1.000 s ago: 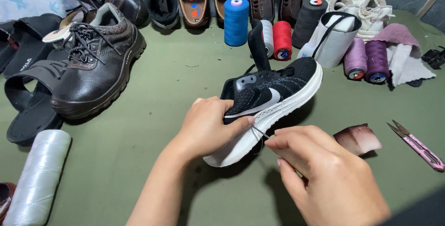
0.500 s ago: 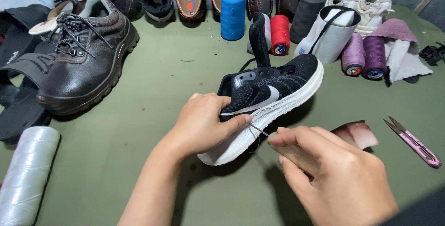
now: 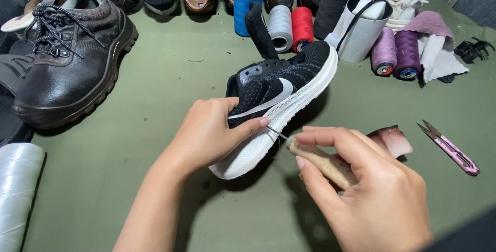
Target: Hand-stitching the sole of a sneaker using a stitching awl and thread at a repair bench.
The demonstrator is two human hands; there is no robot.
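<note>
Head view: the left hand (image 3: 209, 133) grips a black knit sneaker (image 3: 279, 97) with white sole, tilted above the green table (image 3: 155, 102). The right hand (image 3: 361, 179) closes around a wooden-handled awl (image 3: 320, 161), its thin tip seemingly touching the sole.

Two bare hands, no gloves. Left hand (image 3: 209, 133): forearm bare to frame edge, no sleeve, no watch, no ring seen. Right hand (image 3: 372, 190): wrist out of view at frame edge, no ring seen. Fingers (image 3: 330, 138) slender, nails short, rounded, unpainted.
</note>
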